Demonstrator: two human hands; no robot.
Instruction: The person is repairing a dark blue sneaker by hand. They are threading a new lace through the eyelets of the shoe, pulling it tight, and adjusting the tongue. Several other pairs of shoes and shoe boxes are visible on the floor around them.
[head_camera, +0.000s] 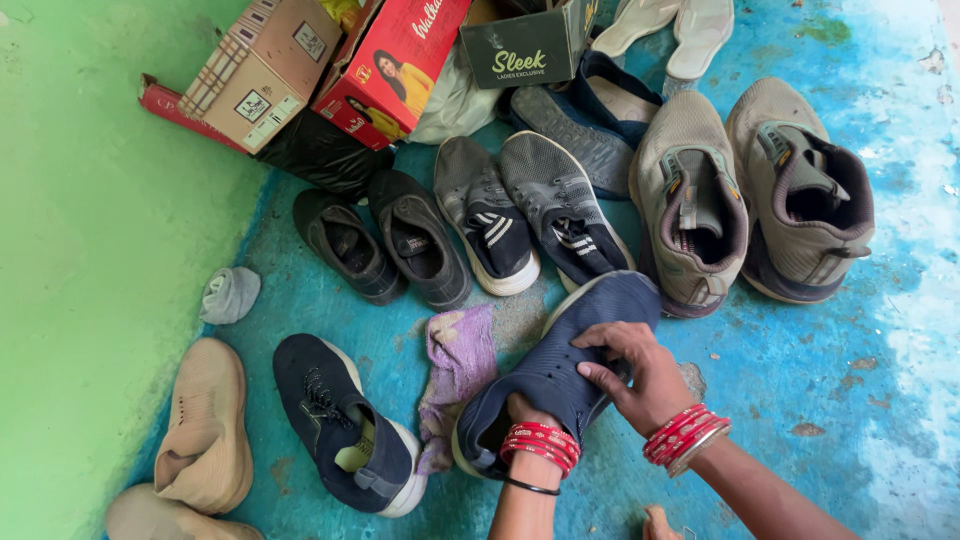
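Navy shoe (560, 375) is lying near the middle of the blue floor (860, 330), toe pointing far and right, and I am working both hands on it. Just left of it a crumpled purple cloth (457, 370) is touching its side, with a dark lace-up sneaker (345, 425) and beige shoes (205, 425) further left. Beyond its toe, pairs of grey (530, 215), black (385, 240) and olive shoes (750, 195) are crowding close, and cardboard boxes (330, 65) are leaning at the far edge. My left hand (525, 410) is mostly hidden, pushed into the shoe's opening, so I cannot tell whether it is clenched. My right hand (635, 375) is gripping the upper, fingers spread over the laces, wrist bent. Both forearms are running off the near edge.
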